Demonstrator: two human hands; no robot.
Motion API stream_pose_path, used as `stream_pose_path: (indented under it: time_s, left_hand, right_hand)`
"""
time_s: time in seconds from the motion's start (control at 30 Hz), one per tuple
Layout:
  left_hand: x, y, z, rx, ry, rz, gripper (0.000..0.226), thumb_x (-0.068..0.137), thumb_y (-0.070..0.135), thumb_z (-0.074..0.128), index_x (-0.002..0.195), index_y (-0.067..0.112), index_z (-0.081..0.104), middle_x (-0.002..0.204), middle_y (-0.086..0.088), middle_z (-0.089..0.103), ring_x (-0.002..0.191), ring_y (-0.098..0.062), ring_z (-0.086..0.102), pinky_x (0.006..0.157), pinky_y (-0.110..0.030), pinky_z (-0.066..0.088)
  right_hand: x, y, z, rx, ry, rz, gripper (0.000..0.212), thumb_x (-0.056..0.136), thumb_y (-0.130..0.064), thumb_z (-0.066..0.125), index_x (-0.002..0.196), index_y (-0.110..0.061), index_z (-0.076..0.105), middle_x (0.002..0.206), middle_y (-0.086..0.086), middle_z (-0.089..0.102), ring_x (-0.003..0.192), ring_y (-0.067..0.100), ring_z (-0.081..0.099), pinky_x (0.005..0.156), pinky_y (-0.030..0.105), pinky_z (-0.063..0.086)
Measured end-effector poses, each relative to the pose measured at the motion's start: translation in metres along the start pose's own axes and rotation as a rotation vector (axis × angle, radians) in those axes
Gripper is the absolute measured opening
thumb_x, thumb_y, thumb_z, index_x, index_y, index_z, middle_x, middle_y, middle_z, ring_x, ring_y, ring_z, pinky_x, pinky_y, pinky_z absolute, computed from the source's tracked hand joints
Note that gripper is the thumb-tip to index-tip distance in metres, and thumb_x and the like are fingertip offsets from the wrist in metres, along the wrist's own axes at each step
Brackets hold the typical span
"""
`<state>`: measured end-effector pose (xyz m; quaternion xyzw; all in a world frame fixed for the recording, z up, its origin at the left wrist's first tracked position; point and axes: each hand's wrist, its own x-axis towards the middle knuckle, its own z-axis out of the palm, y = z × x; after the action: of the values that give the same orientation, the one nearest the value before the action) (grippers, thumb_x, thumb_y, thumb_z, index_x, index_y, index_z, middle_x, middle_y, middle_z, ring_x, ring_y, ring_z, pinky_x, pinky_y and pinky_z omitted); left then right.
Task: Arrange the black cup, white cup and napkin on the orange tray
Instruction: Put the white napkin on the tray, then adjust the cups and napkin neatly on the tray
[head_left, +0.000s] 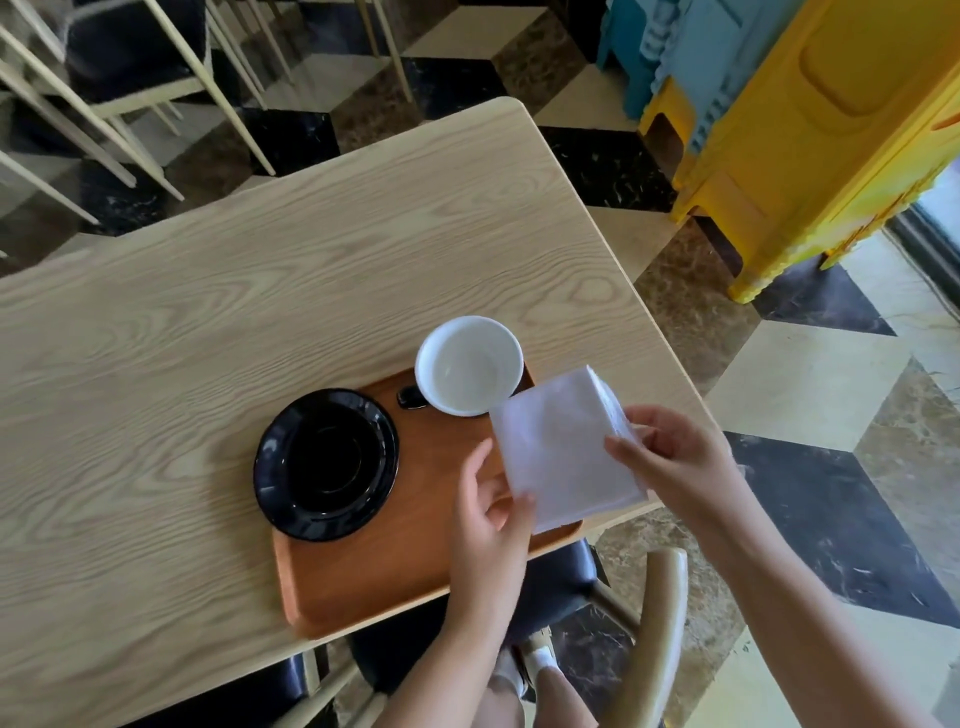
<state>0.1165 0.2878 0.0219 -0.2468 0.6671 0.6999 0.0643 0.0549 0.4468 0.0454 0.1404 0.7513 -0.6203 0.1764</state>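
Napkin (563, 457) in both hands, held just above the right end of the orange tray (395, 577): the left hand (491, 506) pinches its near corner between thumb and fingers, and the right hand (670, 457) grips its right edge, thumb on top. Two-handed like this, the folded white square stays flat and taut, which looks meant for laying it down squarely rather than dropping it.

The tray lies at the near right corner of the desk (208, 338), its near edge almost at the desk's near edge. On it the black cup (326, 464) sits in its saucer at the left end, the saucer's rim slightly overhanging the tray's left side. The white cup (469, 365) stands upright at the tray's far right corner, its dark handle pointing left toward the black cup. Both cups seem placed already, so the napkin is likely the last item.

Open room on the tray is the bare wood along its near half and the right-hand strip under the napkin. The napkin's far corner is close to the white cup's rim, so lowering it with a slight pull toward the near edge would avoid nudging the cup. The tray's right rim is just beside the desk's right edge, leaving little margin there; a chair (660, 639) stands just below that corner.
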Motion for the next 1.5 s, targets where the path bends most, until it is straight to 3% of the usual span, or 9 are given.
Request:
stream_pose_path:
  time_s: [0.2, 0.43, 0.5, 0.57, 0.7, 0.97, 1.13, 1.23, 1.5]
  left_hand:
    - [-0.008, -0.022, -0.043, 0.2, 0.061, 0.065, 0.06, 0.082, -0.004, 0.061, 0.122, 0.037, 0.043, 0.108, 0.0, 0.065, 0.097, -0.008, 0.065, 0.072, -0.015, 0.051]
    - [-0.005, -0.049, -0.059, 0.609, 0.038, 0.232, 0.063, 0.079, 0.002, 0.067, 0.132, 0.024, 0.042, 0.114, 0.003, 0.049, 0.087, -0.008, 0.057, 0.065, -0.009, 0.05]
    - [-0.005, -0.052, -0.062, 0.732, 0.028, 0.295, 0.062, 0.079, 0.007, 0.069, 0.133, 0.021, 0.044, 0.118, 0.003, 0.047, 0.088, -0.011, 0.057, 0.073, -0.013, 0.051]
    - [-0.003, -0.057, -0.065, 0.882, 0.029, 0.418, 0.058, 0.077, 0.008, 0.07, 0.13, 0.017, 0.048, 0.131, -0.003, 0.046, 0.109, -0.014, 0.053, 0.091, -0.022, 0.05]
    - [0.001, -0.065, -0.063, 1.128, -0.091, 0.608, 0.051, 0.079, 0.002, 0.065, 0.127, 0.013, 0.054, 0.145, -0.016, 0.04, 0.136, -0.026, 0.034, 0.107, -0.033, 0.035]
    - [0.008, -0.07, -0.07, 1.265, -0.167, 0.631, 0.051, 0.078, 0.006, 0.069, 0.126, 0.018, 0.055, 0.14, -0.016, 0.048, 0.132, -0.025, 0.042, 0.097, -0.032, 0.047]
    - [0.006, -0.06, -0.074, 1.279, -0.158, 0.625, 0.043, 0.092, 0.027, 0.035, 0.132, 0.019, 0.049, 0.144, -0.013, 0.044, 0.136, -0.024, 0.035, 0.098, -0.035, 0.047]
    - [-0.002, -0.046, -0.086, 1.229, -0.073, 0.628, 0.046, 0.093, 0.033, 0.034, 0.137, 0.02, 0.039, 0.147, -0.009, 0.04, 0.138, -0.022, 0.031, 0.103, -0.038, 0.042]
    - [-0.002, -0.046, -0.172, 1.317, 0.206, 0.403, 0.048, 0.092, 0.035, 0.037, 0.133, 0.014, 0.048, 0.143, -0.017, 0.043, 0.137, -0.028, 0.031, 0.103, -0.053, 0.04]
  right_hand:
    - [-0.002, 0.023, 0.041, -0.419, -0.058, -0.068, 0.043, 0.079, -0.017, 0.064, 0.12, -0.026, 0.052, 0.076, -0.009, 0.064, 0.067, 0.004, 0.058, 0.058, 0.013, 0.041]
    - [-0.002, 0.041, 0.058, -0.744, -0.044, -0.204, 0.044, 0.084, -0.021, 0.059, 0.126, -0.025, 0.048, 0.112, 0.005, 0.064, 0.092, 0.028, 0.061, 0.07, 0.035, 0.049]
    - [-0.002, 0.049, 0.057, -0.833, 0.004, -0.232, 0.044, 0.081, -0.02, 0.063, 0.123, -0.023, 0.052, 0.11, 0.007, 0.062, 0.091, 0.031, 0.059, 0.066, 0.038, 0.05]
    - [-0.002, 0.06, 0.054, -0.977, 0.063, -0.385, 0.046, 0.076, -0.016, 0.068, 0.12, -0.017, 0.055, 0.11, 0.01, 0.061, 0.094, 0.033, 0.056, 0.065, 0.04, 0.052]
    - [-0.003, 0.08, 0.051, -1.064, 0.001, -0.708, 0.045, 0.086, -0.022, 0.048, 0.13, -0.014, 0.051, 0.141, 0.013, 0.046, 0.133, 0.026, 0.034, 0.1, 0.036, 0.039]
    - [0.006, 0.087, 0.045, -1.175, -0.145, -0.802, 0.047, 0.097, -0.031, 0.025, 0.131, -0.01, 0.049, 0.144, 0.013, 0.04, 0.136, 0.022, 0.029, 0.112, 0.034, 0.022]
    - [0.0, 0.08, 0.052, -1.166, -0.101, -0.77, 0.044, 0.09, -0.029, 0.038, 0.127, -0.01, 0.053, 0.142, 0.016, 0.044, 0.133, 0.026, 0.036, 0.106, 0.039, 0.033]
    - [-0.007, 0.07, 0.07, -1.133, -0.095, -0.796, 0.043, 0.09, -0.032, 0.039, 0.125, -0.012, 0.055, 0.138, 0.017, 0.048, 0.131, 0.028, 0.041, 0.106, 0.04, 0.036]
    - [0.005, 0.051, 0.152, -1.138, -0.256, -0.985, 0.043, 0.08, -0.02, 0.052, 0.123, -0.015, 0.055, 0.135, 0.016, 0.052, 0.125, 0.031, 0.049, 0.099, 0.047, 0.045]
